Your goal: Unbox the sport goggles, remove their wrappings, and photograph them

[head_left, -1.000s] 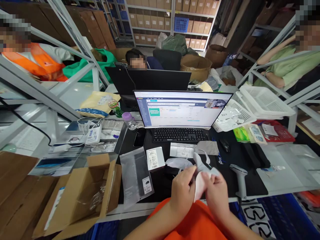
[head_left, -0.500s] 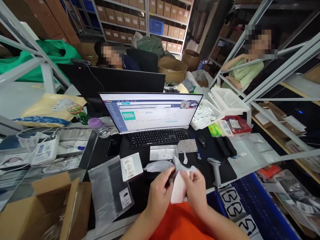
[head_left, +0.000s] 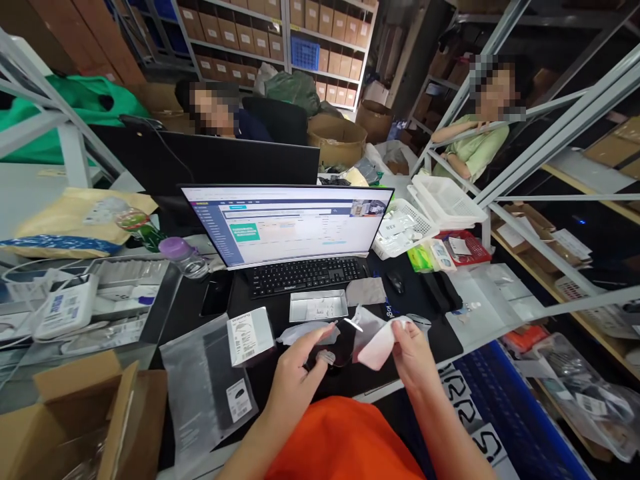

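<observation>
My right hand (head_left: 414, 348) is closed on a soft white pouch (head_left: 377, 348) just above the front edge of the black desk mat (head_left: 280, 387). My left hand (head_left: 299, 373) is a little to the left, thumb and fingers pinched on something small and thin with a clear round part (head_left: 325, 358); I cannot make out what it is. A crumpled clear plastic wrapper (head_left: 300, 331) lies under the left fingers. Behind them are an open silver tray box (head_left: 319, 307) and a grey cloth (head_left: 365, 291).
A monitor (head_left: 285, 223), keyboard (head_left: 305, 275) and mouse (head_left: 397, 282) stand behind. A labelled white box (head_left: 247, 335), zip bag (head_left: 205, 380) and cardboard box (head_left: 75, 413) lie left; a scanner (head_left: 423, 322) and white baskets (head_left: 445, 200) right. Two other people sit beyond.
My hands have parted: the right took the pouch rightward, the left drew away to the left with a small thing in its fingers. My view has swung to the right.
</observation>
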A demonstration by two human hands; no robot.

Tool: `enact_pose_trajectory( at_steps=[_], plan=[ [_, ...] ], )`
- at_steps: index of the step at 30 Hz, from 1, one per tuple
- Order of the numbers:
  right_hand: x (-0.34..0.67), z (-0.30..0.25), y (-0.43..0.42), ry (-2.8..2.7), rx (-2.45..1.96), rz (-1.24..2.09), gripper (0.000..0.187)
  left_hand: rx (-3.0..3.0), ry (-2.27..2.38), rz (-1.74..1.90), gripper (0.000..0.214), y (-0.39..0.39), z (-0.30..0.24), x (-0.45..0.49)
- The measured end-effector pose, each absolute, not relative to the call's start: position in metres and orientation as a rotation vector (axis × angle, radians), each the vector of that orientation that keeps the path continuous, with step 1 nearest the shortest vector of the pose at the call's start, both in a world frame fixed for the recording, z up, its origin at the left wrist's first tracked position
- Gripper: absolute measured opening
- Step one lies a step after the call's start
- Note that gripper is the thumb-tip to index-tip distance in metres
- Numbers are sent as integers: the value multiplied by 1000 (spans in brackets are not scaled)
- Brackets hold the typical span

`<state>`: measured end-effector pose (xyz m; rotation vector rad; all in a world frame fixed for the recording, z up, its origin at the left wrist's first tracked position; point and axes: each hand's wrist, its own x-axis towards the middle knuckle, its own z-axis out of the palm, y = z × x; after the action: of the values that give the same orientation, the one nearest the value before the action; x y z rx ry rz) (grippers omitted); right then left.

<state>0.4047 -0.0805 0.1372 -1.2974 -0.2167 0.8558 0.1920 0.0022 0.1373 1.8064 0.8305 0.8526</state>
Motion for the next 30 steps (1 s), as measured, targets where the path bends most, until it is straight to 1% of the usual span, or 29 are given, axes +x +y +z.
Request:
enact_pose_trajectory(
  at_steps=[5, 9, 11, 14, 17, 24, 26, 28, 30],
  plan=[
    [448, 135, -120, -458, -1398, 608, 43, 1825, 813, 777, 41, 13, 153, 186],
    [470, 147, -143, -614, -1612, 332, 29, 1808, 803, 718, 42, 19, 161, 186],
    [472, 156, -146, -691, -1672, 271, 25, 1801, 773, 688, 43, 21, 164, 187],
    [468, 169, -140, -815, -1664, 276, 26, 1852, 714, 655, 48, 22, 170, 188],
    [458, 181, -127, -1020, -1591, 376, 32, 1930, 658, 631, 51, 22, 176, 187],
    [426, 201, -89, -1510, -1436, 773, 44, 2080, 567, 602, 54, 19, 179, 187],
    [421, 203, -84, -1588, -1454, 941, 43, 2114, 593, 656, 51, 18, 178, 188],
    [420, 203, -83, -1619, -1472, 1100, 41, 2162, 673, 776, 43, 16, 176, 190],
    [421, 201, -85, -1612, -1478, 1185, 40, 2236, 725, 899, 35, 14, 175, 192]
  ],
)
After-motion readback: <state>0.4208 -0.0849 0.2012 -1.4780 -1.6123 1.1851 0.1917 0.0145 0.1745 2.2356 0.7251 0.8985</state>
